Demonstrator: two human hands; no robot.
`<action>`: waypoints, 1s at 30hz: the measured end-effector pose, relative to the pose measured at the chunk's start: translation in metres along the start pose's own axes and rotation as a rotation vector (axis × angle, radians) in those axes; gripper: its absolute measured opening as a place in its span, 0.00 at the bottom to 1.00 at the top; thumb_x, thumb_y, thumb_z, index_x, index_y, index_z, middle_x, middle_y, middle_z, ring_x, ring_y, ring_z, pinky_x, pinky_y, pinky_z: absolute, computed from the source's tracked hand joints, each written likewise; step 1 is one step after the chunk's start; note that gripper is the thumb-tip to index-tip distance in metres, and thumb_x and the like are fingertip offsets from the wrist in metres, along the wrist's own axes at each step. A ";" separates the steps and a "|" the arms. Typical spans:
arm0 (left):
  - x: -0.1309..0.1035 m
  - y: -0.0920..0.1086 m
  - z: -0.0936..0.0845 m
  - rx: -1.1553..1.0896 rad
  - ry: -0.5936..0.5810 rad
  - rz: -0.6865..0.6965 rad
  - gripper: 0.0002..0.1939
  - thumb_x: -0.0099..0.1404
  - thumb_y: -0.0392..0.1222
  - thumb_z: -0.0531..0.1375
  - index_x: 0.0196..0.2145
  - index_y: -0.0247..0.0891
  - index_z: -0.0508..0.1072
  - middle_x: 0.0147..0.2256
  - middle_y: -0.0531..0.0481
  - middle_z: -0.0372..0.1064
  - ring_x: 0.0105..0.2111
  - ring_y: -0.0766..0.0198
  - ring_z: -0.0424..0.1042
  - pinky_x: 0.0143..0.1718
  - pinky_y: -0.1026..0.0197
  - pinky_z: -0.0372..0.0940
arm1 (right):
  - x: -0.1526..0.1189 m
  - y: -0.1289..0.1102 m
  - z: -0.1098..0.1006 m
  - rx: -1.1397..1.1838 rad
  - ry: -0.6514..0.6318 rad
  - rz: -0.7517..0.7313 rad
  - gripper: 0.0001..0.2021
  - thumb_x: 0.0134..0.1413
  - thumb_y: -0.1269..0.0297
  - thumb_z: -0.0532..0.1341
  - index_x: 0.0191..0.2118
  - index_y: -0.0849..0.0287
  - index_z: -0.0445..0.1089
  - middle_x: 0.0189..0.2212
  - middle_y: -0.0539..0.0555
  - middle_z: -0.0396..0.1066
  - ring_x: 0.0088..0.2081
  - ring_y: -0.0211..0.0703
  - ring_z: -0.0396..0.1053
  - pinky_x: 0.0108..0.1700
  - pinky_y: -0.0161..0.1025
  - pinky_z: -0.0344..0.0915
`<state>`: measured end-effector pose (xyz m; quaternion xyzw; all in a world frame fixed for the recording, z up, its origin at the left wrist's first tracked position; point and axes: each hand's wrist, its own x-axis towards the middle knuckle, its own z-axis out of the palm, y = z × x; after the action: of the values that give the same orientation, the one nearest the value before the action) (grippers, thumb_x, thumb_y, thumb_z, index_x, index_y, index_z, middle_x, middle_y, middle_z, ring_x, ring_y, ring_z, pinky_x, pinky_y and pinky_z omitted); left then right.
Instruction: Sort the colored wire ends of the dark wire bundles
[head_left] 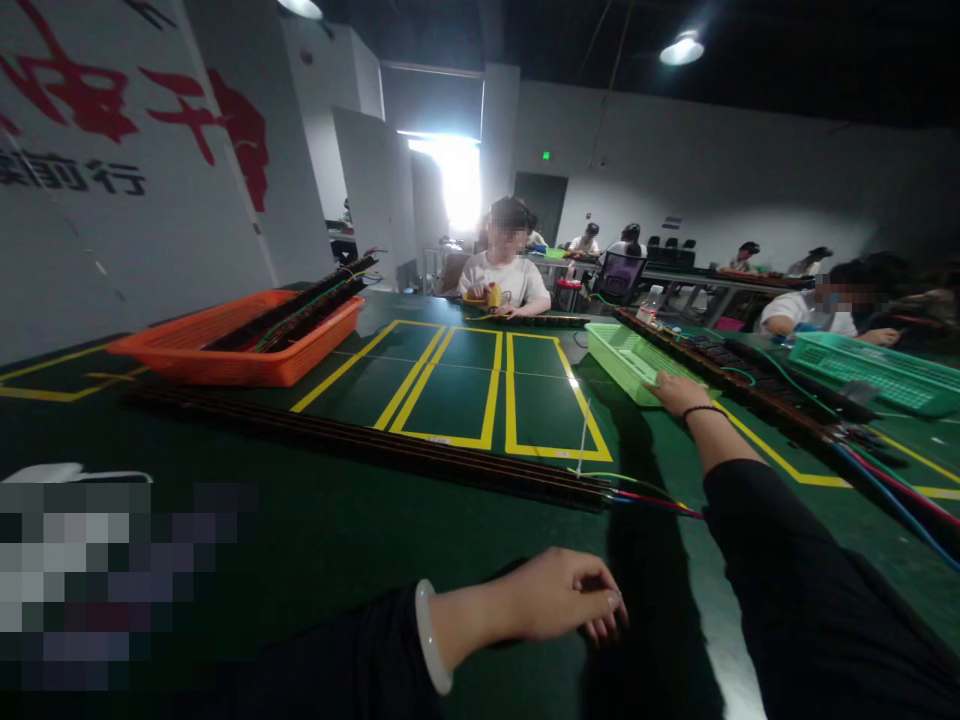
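Note:
My left hand (559, 598) is over the near part of the green table, its fingers curled in towards the thumb and nothing visible in them. Farther off, my right hand (679, 395) reaches to the near end of a light green basket (611, 350), its fingers bent down at the rim. The fingertips are partly hidden there. Between my hands and the yellow-taped boxes lies a long dark wire bundle (375, 445), with coloured wire ends at its right. A thin white cable tie (584, 440) sticks up from it near that end.
An orange basket (292, 368) with dark wire bundles stands at left. At right lie another long bundle (750, 385) with coloured wires and a teal basket (885, 375). Across the table sits a person (506, 270) with something yellow at their hands. Other people work farther back.

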<state>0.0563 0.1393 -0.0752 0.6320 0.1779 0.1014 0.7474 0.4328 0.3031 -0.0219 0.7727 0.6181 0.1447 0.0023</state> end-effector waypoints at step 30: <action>-0.001 0.010 0.001 -0.020 -0.012 -0.025 0.16 0.59 0.51 0.58 0.33 0.31 0.68 0.28 0.46 0.69 0.28 0.65 0.70 0.36 0.57 0.63 | -0.160 -0.137 -0.037 0.702 -0.358 -0.401 0.27 0.56 0.42 0.48 0.26 0.63 0.67 0.19 0.50 0.63 0.21 0.35 0.55 0.23 0.33 0.48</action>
<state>0.0568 0.1398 -0.0650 0.6230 0.1800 0.0900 0.7558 0.2622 0.1760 -0.0465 0.6045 0.7572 -0.2133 -0.1254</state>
